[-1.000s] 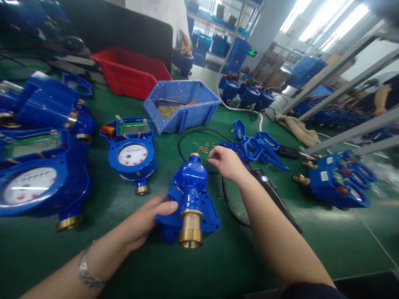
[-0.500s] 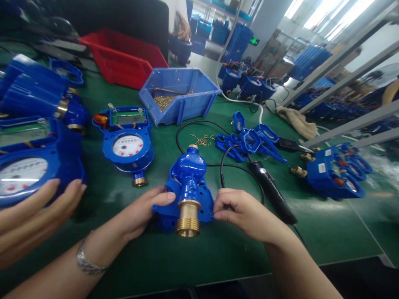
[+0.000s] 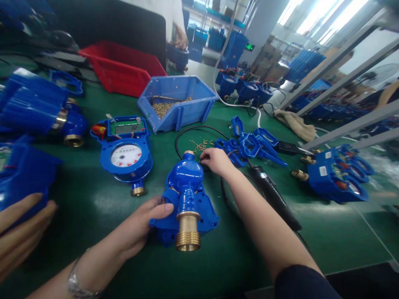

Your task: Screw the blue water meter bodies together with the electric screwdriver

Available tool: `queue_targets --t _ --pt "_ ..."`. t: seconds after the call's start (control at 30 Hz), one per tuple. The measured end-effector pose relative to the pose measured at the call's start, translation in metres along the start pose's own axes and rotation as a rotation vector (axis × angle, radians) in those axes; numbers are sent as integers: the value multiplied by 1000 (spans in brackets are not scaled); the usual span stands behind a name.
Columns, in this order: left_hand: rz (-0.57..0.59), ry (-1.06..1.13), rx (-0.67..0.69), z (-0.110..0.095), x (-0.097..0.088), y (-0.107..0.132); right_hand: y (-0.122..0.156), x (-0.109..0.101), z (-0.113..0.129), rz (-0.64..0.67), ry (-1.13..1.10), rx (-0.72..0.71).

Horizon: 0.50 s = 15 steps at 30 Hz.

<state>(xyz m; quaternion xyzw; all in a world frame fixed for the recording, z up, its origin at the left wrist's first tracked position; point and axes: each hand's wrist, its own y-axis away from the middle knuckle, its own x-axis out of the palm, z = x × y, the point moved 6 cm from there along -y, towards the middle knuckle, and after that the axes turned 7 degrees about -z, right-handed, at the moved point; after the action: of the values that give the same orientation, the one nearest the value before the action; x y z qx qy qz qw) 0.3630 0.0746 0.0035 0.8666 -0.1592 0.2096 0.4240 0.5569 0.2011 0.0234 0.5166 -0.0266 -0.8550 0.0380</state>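
A blue water meter (image 3: 187,195) lies face down in front of me, its brass threaded end (image 3: 188,234) pointing toward me. My left hand (image 3: 144,224) grips its left side, thumb on top. Stretched forward past the meter's far end, my right hand (image 3: 215,161) has its fingers pinched at a small heap of loose brass screws (image 3: 201,145) on the green mat; whether a screw is in them is hidden. Another person's hand (image 3: 18,226) holds a blue meter housing (image 3: 21,174) at the far left.
A second meter (image 3: 126,151) lies dial up at centre left. Behind stand a blue bin of screws (image 3: 176,101) and a red bin (image 3: 120,68). Right of my arm lie a black electric screwdriver (image 3: 274,197) with cable, blue plastic covers (image 3: 252,143) and more meters (image 3: 338,174).
My right hand has gone from the meter's right side forward to the loose screws. The other person's hand at the left has turned the housing so its dial no longer shows.
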Motion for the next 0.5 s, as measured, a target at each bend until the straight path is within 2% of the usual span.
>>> queue_targets --t 0.13,0.27,0.33,0.4,0.5 --pt "-11 -5 31 -2 0 0 -2 13 7 7 40 -80" --pt "-35 -6 62 -3 1 1 -3 16 8 -29 -4 -109" --pt "-47 -13 77 -3 1 1 -4 8 7 -93 -63 -102" --pt "-60 -19 92 -3 0 1 5 -9 8 -198 -155 -83" --pt "-88 -5 101 -1 0 0 45 -39 14 -362 -347 -66"
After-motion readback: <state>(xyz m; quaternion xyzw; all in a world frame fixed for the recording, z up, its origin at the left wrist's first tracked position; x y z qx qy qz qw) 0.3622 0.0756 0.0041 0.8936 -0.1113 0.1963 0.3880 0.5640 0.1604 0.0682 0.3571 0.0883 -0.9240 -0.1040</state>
